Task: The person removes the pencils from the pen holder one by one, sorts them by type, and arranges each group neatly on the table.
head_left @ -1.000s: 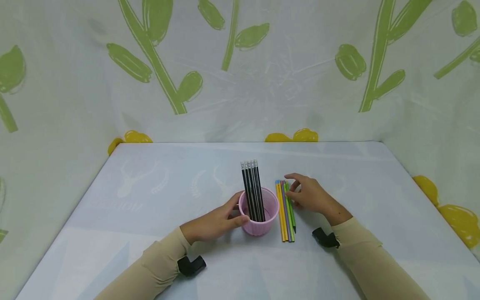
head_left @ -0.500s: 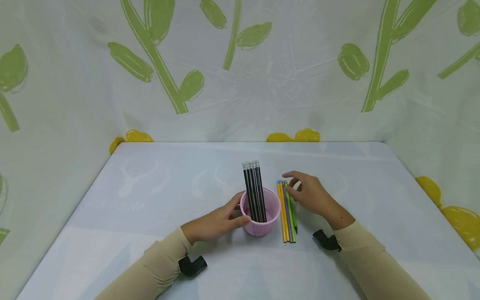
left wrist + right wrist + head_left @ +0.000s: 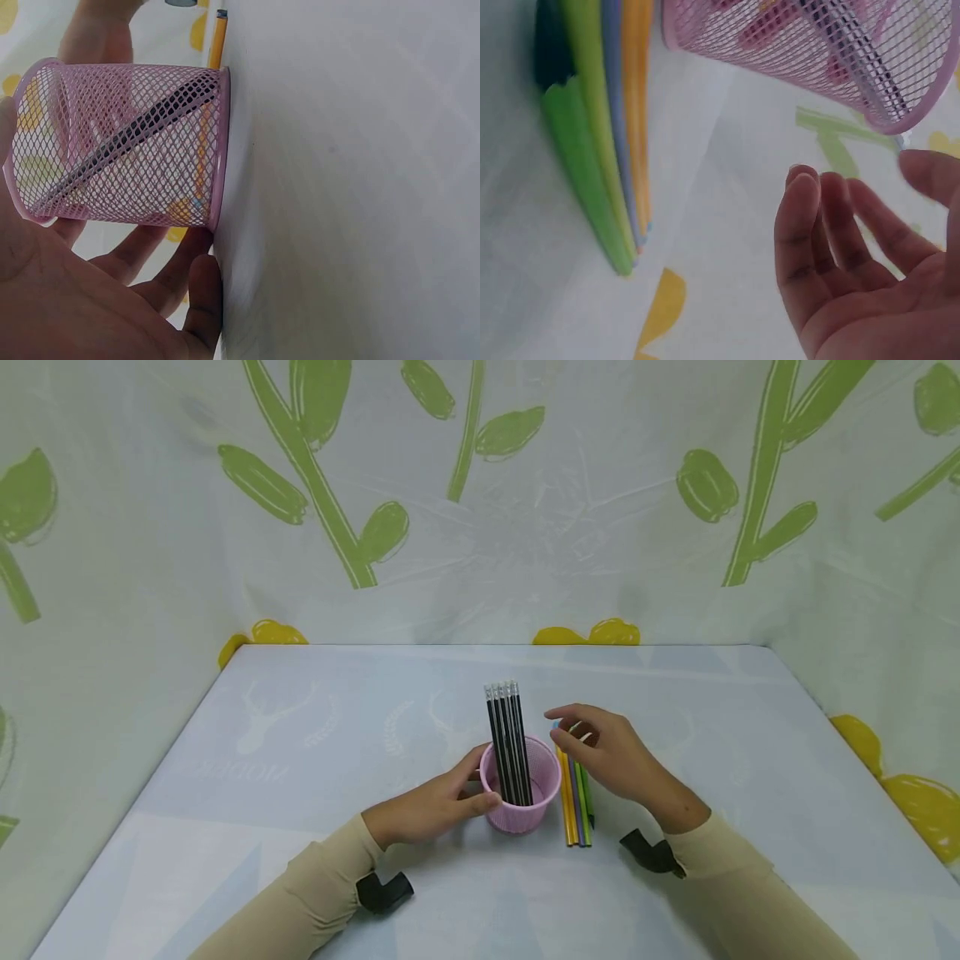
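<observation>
A pink mesh pencil cup (image 3: 517,820) stands on the table, with several black pencils (image 3: 510,743) leaning in it, silver ends up. My left hand (image 3: 438,802) grips the cup from the left, thumb over the near rim and fingers round its far side; the left wrist view shows the mesh wall (image 3: 169,176) close up. Right of the cup, several coloured pencils (image 3: 576,814) in yellow, purple and green lie side by side. Above their far ends hovers my right hand (image 3: 611,756), fingers loosely bent and holding nothing, as the right wrist view of this hand (image 3: 870,285) shows.
The pale table (image 3: 315,877) carries faint printed deer heads. Behind it and at both sides hang white sheets (image 3: 600,552) with green plant prints. A dark wrist camera (image 3: 384,892) sits below the left wrist and another dark camera (image 3: 651,852) below the right.
My right hand has shifted left and lifted over the coloured pencils towards the cup, with nothing in it. The left hand and the cup stay put.
</observation>
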{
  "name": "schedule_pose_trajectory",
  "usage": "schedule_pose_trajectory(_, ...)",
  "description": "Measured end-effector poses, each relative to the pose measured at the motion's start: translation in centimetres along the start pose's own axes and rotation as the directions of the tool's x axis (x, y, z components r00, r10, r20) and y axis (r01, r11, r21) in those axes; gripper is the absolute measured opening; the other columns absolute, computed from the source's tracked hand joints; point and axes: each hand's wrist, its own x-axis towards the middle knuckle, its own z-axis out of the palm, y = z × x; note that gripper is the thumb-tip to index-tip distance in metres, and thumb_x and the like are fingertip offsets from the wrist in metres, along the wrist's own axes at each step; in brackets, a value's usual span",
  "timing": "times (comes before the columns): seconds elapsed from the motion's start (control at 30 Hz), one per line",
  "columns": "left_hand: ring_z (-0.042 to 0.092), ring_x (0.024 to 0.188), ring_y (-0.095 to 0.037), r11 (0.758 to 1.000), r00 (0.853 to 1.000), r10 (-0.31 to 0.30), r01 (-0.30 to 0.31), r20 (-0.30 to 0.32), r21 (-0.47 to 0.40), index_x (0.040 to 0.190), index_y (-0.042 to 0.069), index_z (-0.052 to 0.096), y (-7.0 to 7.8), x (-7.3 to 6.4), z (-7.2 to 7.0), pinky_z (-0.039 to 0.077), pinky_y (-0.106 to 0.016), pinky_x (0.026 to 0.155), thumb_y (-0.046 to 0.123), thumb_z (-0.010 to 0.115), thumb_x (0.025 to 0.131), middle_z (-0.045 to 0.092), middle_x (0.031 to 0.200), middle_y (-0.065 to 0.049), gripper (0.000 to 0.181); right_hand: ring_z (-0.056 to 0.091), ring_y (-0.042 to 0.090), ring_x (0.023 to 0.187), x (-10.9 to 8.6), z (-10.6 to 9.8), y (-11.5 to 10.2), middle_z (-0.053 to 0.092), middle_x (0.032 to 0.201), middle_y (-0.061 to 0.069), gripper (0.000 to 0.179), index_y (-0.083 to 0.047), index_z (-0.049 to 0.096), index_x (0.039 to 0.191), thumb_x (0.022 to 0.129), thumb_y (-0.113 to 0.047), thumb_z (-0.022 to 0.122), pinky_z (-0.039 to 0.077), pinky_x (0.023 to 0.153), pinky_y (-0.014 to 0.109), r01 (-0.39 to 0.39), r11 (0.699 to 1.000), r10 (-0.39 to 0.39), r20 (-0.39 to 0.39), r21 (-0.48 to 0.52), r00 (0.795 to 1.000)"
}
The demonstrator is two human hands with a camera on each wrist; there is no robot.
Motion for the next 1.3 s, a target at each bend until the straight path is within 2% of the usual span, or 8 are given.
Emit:
schedule_pose_trajectory(0.23, 0.041, 0.144, -0.016, 1.0, 1.0, 0.008, -0.008, 0.005, 0.01, 0.152, 0.054, 0.01, 0.3, 0.1, 0.0, 0.034, -0.048, 0.117, 0.057, 0.049, 0.1, 0.04, 0.155, 0.009, 0.065, 0.062, 0.017, 0.108, -0.9, 0.0, -1.2, 0.067, 0.124, 0.004, 0.036, -0.014, 0.062, 0.135, 0.102, -0.028, 0.058, 0.055, 0.09, 0.034, 0.065, 0.996, -0.068, 0.041, 0.065, 0.997)
schedule_pose_trajectory(0.4, 0.041, 0.144, -0.017, 1.0, 1.0, 0.013, -0.014, 0.014, 0.013, 0.153, 0.051, 0.009, 0.5, 0.5, 0.1, 0.034, -0.047, 0.117, 0.059, 0.049, 0.1, 0.041, 0.155, 0.008, 0.067, 0.063, 0.018, 0.108, -2.1, 0.0, -1.7, 0.062, 0.132, 0.002, 0.05, -0.014, 0.054, 0.143, 0.098, -0.032, 0.065, 0.057, 0.09, 0.039, 0.098, 0.995, -0.098, 0.097, 0.003, 0.99)
schedule_pose_trajectory(0.63, 0.042, 0.144, -0.018, 0.999, 1.0, 0.022, -0.022, 0.014, 0.026, 0.154, 0.049, 0.009, 0.4, 0.3, 0.0, 0.035, -0.048, 0.117, 0.062, 0.048, 0.098, 0.042, 0.156, 0.005, 0.069, 0.062, 0.026, 0.115, -3.2, 0.4, -1.6, 0.047, 0.151, 0.014, 0.079, -0.016, 0.041, 0.153, 0.088, -0.046, 0.074, 0.057, 0.091, 0.045, 0.108, 0.992, -0.095, 0.165, -0.07, 0.982)
schedule_pose_trajectory(0.83, 0.042, 0.144, -0.02, 0.999, 1.0, 0.015, -0.015, -0.011, 0.051, 0.152, 0.053, 0.009, 0.3, 0.1, -0.2, 0.037, -0.049, 0.115, 0.061, 0.047, 0.099, 0.042, 0.156, 0.006, 0.066, 0.063, 0.023, 0.116, -3.0, 1.0, -1.4, 0.053, 0.148, 0.009, 0.086, -0.007, 0.04, 0.152, 0.083, -0.035, 0.082, 0.055, 0.095, 0.044, 0.213, 0.977, -0.209, 0.141, -0.008, 0.968)
schedule_pose_trajectory(1.1, 0.044, 0.143, -0.021, 1.0, 1.0, 0.021, -0.021, -0.001, 0.002, 0.153, 0.05, 0.013, 0.4, -0.6, -0.3, 0.039, -0.046, 0.113, 0.055, 0.052, 0.1, 0.04, 0.156, 0.008, 0.066, 0.058, 0.031, 0.129, -3.0, 1.9, -1.2, 0.05, 0.15, 0.01, 0.087, -0.006, 0.037, 0.151, 0.082, -0.035, 0.082, 0.05, 0.103, 0.046, 0.178, 0.97, -0.204, 0.162, 0.166, 0.965)
schedule_pose_trajectory(1.17, 0.045, 0.141, -0.023, 0.999, 0.999, 0.04, -0.04, -0.034, 0.005, 0.155, 0.045, 0.015, 0.8, -0.7, -0.3, 0.041, -0.046, 0.112, 0.05, 0.052, 0.101, 0.041, 0.155, 0.005, 0.065, 0.056, 0.032, 0.132, -3.1, 2.1, -1.1, 0.05, 0.15, 0.011, 0.087, -0.005, 0.037, 0.15, 0.082, -0.033, 0.083, 0.048, 0.105, 0.046, 0.174, 0.964, -0.208, 0.159, 0.202, 0.965)
schedule_pose_trajectory(1.23, 0.049, 0.138, -0.025, 0.998, 0.992, 0.06, -0.058, -0.113, 0.015, 0.157, 0.039, 0.018, 1.3, -0.6, -0.3, 0.042, -0.047, 0.111, 0.045, 0.052, 0.103, 0.044, 0.153, 0.0, 0.064, 0.056, 0.033, 0.132, -3.2, 2.2, -1.0, 0.05, 0.15, 0.012, 0.086, -0.005, 0.036, 0.15, 0.083, -0.031, 0.083, 0.047, 0.105, 0.045, 0.169, 0.96, -0.206, 0.156, 0.224, 0.966)
schedule_pose_trajectory(1.3, 0.053, 0.132, -0.025, 0.996, 0.972, 0.085, -0.08, -0.22, 0.034, 0.157, 0.033, 0.02, 2.1, -0.5, -0.3, 0.044, -0.048, 0.109, 0.039, 0.053, 0.103, 0.05, 0.148, -0.004, 0.063, 0.056, 0.033, 0.132, -3.2, 2.2, -1.0, 0.049, 0.15, 0.013, 0.086, -0.005, 0.036, 0.151, 0.083, -0.03, 0.082, 0.048, 0.105, 0.044, 0.164, 0.959, -0.202, 0.152, 0.229, 0.968)
